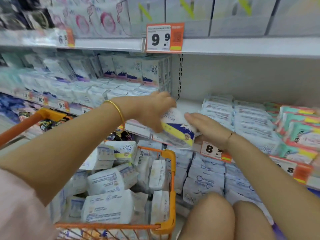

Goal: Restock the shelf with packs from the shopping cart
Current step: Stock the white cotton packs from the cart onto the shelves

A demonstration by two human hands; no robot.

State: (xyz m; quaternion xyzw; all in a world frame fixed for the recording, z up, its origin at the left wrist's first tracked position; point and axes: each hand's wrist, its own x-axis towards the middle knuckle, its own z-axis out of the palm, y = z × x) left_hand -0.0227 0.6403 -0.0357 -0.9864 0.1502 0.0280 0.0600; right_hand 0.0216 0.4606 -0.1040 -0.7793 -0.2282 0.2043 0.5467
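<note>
The pack hangs at the front lip of the shelf, tilted, its printed face toward the camera and its long axis running roughly up and away toward the bare gap directly behind it. The left hand supplies the grip, fingers curled over the pack's upper left side; the right hand lies flat, fingers straight, against its right edge. The gap sits between stacked rows on either side, so the likely next push is straight back. The shopping cart stands below, well stocked.

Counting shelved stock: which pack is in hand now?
The yellow-banded pack at the shelf edge: the left hand grips it, the right hand lies flat against it. Others sit in the cart.
</note>
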